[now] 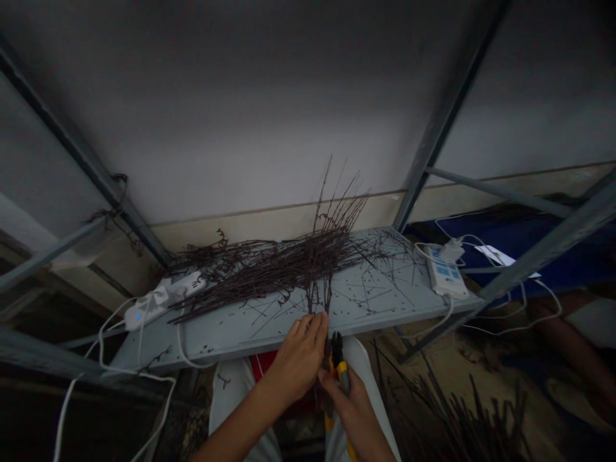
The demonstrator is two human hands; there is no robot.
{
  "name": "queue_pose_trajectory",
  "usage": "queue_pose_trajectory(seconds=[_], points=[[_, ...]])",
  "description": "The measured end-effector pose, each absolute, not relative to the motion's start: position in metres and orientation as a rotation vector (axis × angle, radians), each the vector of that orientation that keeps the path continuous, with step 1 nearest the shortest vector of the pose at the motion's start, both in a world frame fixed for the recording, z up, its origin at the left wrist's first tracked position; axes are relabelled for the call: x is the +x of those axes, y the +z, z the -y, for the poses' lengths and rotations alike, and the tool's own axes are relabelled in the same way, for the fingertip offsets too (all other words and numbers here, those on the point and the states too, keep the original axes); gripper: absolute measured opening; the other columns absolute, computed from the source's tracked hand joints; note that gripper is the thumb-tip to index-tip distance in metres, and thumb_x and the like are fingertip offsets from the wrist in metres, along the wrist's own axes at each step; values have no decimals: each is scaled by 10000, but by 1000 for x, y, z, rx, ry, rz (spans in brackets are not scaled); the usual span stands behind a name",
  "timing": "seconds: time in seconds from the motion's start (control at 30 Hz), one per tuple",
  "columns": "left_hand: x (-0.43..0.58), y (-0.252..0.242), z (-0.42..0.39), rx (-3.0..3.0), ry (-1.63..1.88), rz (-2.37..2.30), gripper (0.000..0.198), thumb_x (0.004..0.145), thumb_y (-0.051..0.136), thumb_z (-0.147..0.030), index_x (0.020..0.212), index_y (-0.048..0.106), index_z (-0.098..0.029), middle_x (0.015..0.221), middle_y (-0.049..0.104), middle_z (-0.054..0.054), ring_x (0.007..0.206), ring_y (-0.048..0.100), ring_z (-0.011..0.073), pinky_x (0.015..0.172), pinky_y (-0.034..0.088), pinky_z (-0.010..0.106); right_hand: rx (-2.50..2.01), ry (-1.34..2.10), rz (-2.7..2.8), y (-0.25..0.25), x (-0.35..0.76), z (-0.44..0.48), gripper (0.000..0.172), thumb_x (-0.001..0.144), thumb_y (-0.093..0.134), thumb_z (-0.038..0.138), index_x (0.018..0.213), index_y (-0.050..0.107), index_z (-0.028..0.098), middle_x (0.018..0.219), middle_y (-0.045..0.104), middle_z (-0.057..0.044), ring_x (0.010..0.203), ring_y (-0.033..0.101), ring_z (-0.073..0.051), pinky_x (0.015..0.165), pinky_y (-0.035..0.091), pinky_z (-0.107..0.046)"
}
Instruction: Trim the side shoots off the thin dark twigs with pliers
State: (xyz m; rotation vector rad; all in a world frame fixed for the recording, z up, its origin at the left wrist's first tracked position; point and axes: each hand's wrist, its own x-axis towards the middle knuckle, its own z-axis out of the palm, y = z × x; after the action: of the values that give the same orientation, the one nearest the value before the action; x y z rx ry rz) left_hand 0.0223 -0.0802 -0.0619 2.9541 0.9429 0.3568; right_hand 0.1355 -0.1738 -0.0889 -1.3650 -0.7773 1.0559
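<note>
My left hand (301, 353) is closed around the lower ends of a few thin dark twigs (318, 292) at the shelf's front edge. Their tips rise steeply above the pile. Closed in my right hand (359, 410) is a pair of cutting pliers (342, 372) with yellow and black handles, its dark head pointing up just right of the twigs. Whether the jaws are apart, I cannot tell. Behind my hands, a long heap of dark twigs (269, 266) lies across the grey shelf (216, 337). Short cut bits are scattered to its right.
A white power strip (149, 308) with plugs and cables sits at the shelf's left end, another power strip (446, 273) at its right end. Grey metal posts (447, 115) frame the shelf. More dark sticks (462, 410) stand low on the right, with part of another person (582, 346) beyond.
</note>
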Motion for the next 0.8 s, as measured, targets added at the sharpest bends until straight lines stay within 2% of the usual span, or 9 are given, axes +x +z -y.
queue_pose_trajectory(seconds=[0.07,0.17,0.27,0.4,0.53,0.63,0.73,0.8], points=[[26,-69,77,2938,324,-956,927,772,578,-144,1582,135,-53,1565,404,203,1411,372,378,1170,313,472,-1345,1142,684,-97,132,171,516,732,756,612,964,692,156,795,739,-67,756,702,-243,683,591,-332],[29,-78,72,2914,270,-945,910,784,597,-205,1566,171,-17,1495,473,228,1384,398,400,1161,323,479,-1321,1251,587,-107,128,171,569,716,741,669,949,657,157,635,670,-11,506,607,-162,456,501,-255],[29,-80,63,2911,213,-813,800,845,545,-197,1544,213,7,1486,477,263,1390,419,388,1177,292,490,-1310,1296,556,-113,124,175,565,738,713,692,903,641,156,559,623,12,438,542,-125,398,441,-218],[28,-79,48,2818,145,-575,623,906,399,-92,1512,278,-8,1519,440,291,1449,380,337,1195,267,491,-1321,1319,523,-114,122,180,600,753,680,725,883,666,140,504,563,30,411,484,-99,386,404,-202],[29,-74,36,2647,166,-510,635,882,482,-113,1502,347,-115,1426,556,217,1410,424,334,1169,313,503,-1362,1326,594,-110,124,180,642,755,641,766,835,676,130,483,532,32,386,463,-87,388,372,-201],[30,-66,19,2445,206,-489,587,863,477,-100,1442,447,-189,1138,687,124,1192,592,295,1081,413,475,-1406,1289,655,-112,127,184,663,755,608,792,821,671,136,493,523,32,400,473,-100,400,376,-212],[32,-56,-4,2190,250,-526,504,902,360,-126,1387,486,-186,871,644,50,855,660,208,824,538,364,-1432,1221,735,-117,131,196,655,765,597,790,790,673,139,497,484,43,426,449,-97,422,354,-211],[33,-51,-16,2028,257,-549,448,887,372,-155,1303,537,-175,758,584,6,678,627,159,661,526,288,-1430,1191,757,-118,133,205,632,777,599,775,752,668,147,479,444,54,429,401,-90,422,321,-209]])
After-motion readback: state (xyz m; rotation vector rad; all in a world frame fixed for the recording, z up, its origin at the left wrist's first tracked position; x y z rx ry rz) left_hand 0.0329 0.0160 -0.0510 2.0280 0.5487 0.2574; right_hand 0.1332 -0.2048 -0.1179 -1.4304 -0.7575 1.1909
